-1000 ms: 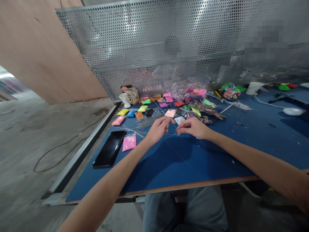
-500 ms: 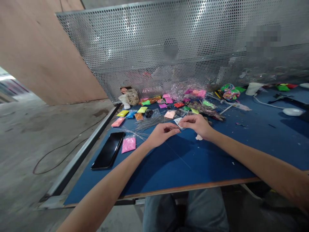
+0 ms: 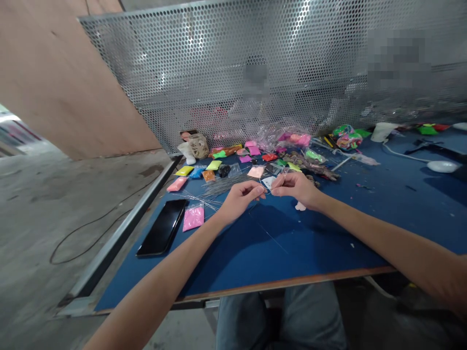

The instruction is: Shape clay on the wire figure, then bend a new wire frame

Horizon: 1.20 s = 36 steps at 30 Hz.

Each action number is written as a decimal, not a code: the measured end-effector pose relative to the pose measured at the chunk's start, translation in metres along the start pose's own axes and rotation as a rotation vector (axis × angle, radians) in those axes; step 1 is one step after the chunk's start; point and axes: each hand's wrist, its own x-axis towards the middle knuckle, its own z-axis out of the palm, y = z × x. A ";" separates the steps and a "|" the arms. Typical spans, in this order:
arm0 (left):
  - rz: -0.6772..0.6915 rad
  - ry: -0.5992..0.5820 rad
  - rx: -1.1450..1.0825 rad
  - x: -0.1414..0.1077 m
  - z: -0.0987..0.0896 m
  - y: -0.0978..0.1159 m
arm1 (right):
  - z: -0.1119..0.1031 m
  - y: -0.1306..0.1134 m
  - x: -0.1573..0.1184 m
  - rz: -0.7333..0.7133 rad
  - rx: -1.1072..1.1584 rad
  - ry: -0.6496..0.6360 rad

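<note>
My left hand is closed, with thumb and fingers pinched on a thin wire. Just to its right, my right hand pinches the same wire, which curves between the fingertips. Behind the fingertips lies a small white piece. A pale pink, petal-like piece rests on the table under the right wrist. Another thin straight wire lies on the blue tabletop in front of the hands. Left of and behind my left hand is a bundle of loose wires.
A black phone lies at the left beside a pink clay packet. Several coloured packets, such as a yellow one, line the back before a perforated metal screen. A white computer mouse is at the right.
The hands have drawn slightly apart at the fingertips, and the wire between them now shows as a curve. The view has shifted slightly.
</note>
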 end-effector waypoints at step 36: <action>-0.032 -0.150 -0.122 0.000 -0.006 -0.003 | -0.001 0.002 0.000 -0.080 -0.124 -0.059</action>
